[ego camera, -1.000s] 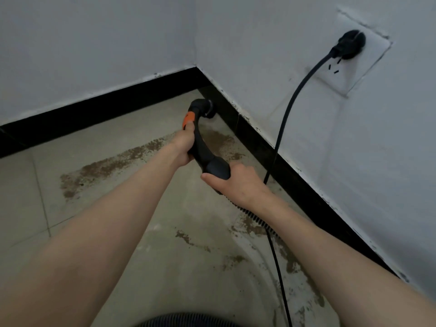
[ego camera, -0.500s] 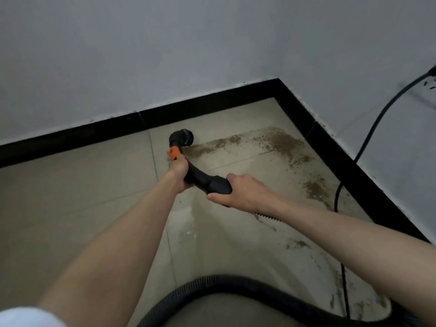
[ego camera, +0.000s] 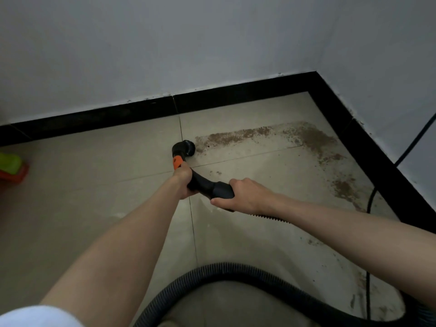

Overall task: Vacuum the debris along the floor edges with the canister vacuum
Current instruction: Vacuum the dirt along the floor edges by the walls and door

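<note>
Where the floor (ego camera: 70,208) meets the bottom edge of the view, one ribbed hose (ego camera: 236,272) curves across, both ends cut off, so the canister itself is out of sight. One white sleeve (ego camera: 35,317) shows at the lower left corner. Two bare forearms reach forward over the tiles. The right hand (ego camera: 247,197) has its fingers curled round the thick rear end of the black handle (ego camera: 207,185), hiding where the hose joins it. The left hand (ego camera: 182,180) grips the handle further forward, just behind its orange band (ego camera: 177,162); its fingertips are hidden under the handle. One round brush head (ego camera: 185,148) sits on the floor at the left end of a brown strip of debris (ego camera: 236,134), which runs toward the far right corner and then back along the right skirting board (ego camera: 389,166). One black cable (ego camera: 368,232) lies by that right edge, its top cut off. At the far left edge a green and orange object (ego camera: 10,168) is blurred and half out of view
</note>
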